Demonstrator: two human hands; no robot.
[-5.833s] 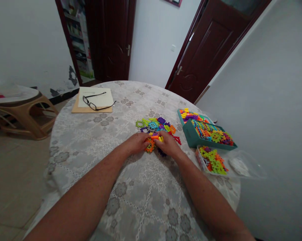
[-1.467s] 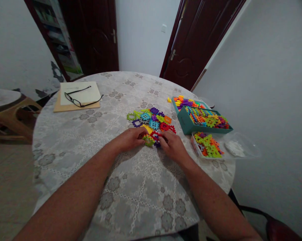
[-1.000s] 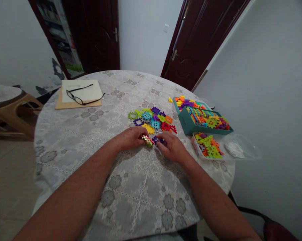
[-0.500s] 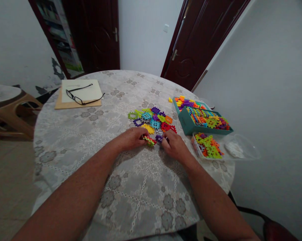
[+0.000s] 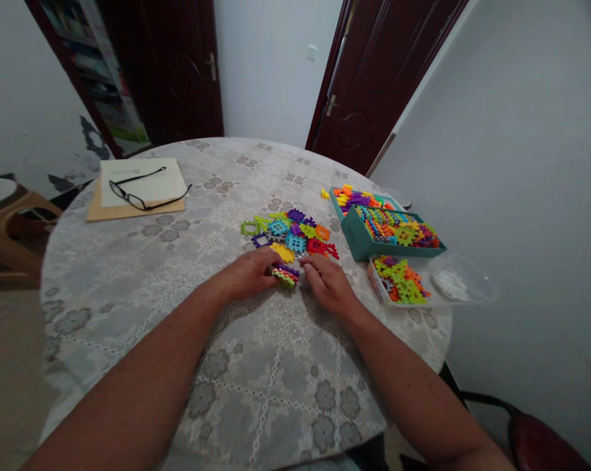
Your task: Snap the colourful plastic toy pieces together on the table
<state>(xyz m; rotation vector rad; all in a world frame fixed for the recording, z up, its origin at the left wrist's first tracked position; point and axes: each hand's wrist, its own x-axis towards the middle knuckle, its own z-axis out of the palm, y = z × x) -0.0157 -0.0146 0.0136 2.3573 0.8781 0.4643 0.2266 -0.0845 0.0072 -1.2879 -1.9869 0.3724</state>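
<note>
My left hand [image 5: 249, 273] and my right hand [image 5: 325, 282] meet on the lace-covered round table [image 5: 256, 366], fingers curled. Between them sits a small stack of joined plastic tiles [image 5: 285, 275], green, red and purple, pinched by my left fingers. My right fingertips touch its right side. Just beyond lies a spread of loose coloured interlocking tiles [image 5: 290, 233].
A teal box [image 5: 361, 239] full of coloured pieces stands at the right, with a clear plastic tray [image 5: 467, 288] of green and orange tiles in front of it. Black glasses [image 5: 141, 193] rest on papers at the far left. The table's edge is close behind the box.
The purple tile my right hand held half a second ago now sits on the stack in my left hand. The view has shifted slightly left.
</note>
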